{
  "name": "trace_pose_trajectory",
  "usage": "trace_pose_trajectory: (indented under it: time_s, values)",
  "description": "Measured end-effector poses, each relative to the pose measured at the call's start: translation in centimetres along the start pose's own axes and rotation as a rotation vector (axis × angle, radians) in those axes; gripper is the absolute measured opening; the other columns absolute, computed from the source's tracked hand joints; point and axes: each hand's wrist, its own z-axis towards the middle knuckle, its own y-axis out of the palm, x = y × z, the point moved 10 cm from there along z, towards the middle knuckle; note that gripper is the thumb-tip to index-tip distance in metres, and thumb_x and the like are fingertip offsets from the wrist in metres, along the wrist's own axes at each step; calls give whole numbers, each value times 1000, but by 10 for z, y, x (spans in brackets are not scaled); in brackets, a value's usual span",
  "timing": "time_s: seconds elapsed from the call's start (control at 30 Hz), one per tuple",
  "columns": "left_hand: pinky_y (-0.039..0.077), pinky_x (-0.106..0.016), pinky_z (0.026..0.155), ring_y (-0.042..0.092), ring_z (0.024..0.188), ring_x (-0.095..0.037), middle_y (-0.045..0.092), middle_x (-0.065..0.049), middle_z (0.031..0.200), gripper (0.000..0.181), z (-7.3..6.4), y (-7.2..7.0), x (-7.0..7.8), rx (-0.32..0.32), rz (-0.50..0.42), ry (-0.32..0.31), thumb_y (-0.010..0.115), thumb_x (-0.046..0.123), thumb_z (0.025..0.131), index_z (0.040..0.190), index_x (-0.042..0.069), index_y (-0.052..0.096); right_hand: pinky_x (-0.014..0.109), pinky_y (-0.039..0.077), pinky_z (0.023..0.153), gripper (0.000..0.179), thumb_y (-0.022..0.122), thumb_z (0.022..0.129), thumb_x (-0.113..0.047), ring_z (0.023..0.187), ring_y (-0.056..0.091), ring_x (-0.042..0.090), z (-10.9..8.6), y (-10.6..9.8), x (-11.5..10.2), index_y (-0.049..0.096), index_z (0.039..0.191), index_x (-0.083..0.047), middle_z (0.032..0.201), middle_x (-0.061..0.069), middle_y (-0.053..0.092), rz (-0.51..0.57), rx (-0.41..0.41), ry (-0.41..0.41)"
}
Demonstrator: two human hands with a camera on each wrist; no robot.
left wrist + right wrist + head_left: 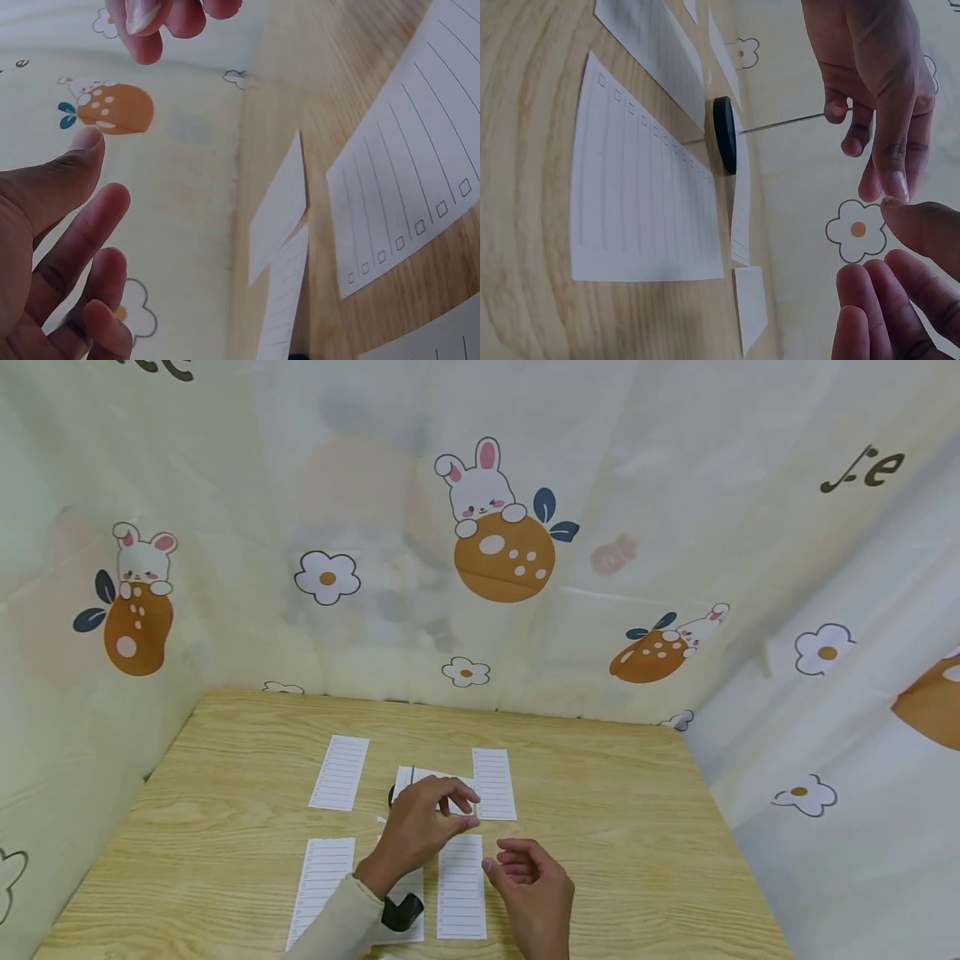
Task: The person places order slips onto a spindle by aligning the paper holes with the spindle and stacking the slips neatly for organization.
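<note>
My left hand hovers over the middle of the table, thumb and fingers apart, with nothing visible between them. Lower and to its right is my right hand, its fingers loosely bent and also holding nothing visible. Beyond the left hand stands a paper spike, its round black base on the table and its thin metal rod pointing up. One paper slip lies right at that base, partly hidden by the left hand. Nearest the right hand is a ruled slip with checkboxes.
More ruled slips lie flat on the wooden table: one at back left, one at back right, one at front left. Another is partly under the left forearm. A curtain printed with rabbits surrounds the table's back and sides.
</note>
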Motion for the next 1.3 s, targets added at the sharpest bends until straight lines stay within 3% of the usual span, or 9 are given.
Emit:
trace_pose_trajectory:
  time_s: [0.57,0.97,1.3]
  values:
    - [46,-21,69,59,79,-10,73,12,88,25,2,22,-18,-106,38,-12,84,36,78,100,31,73,21,56,66,29,90,71,-15,73,69,9,-10,0,8,76,95,-16,85,8,73,24,51,1]
    - [47,-24,73,61,83,-13,73,9,91,27,0,35,-31,-148,52,-17,87,28,76,100,27,73,23,57,71,36,91,67,-11,77,68,10,-24,8,26,74,99,-14,87,5,72,-27,-20,34]
    - [46,-24,73,60,83,-13,72,8,91,30,-2,47,-38,-180,97,4,89,27,72,97,25,74,22,53,66,39,92,64,-11,77,69,11,-31,15,40,74,98,-18,88,0,72,-114,-75,81]
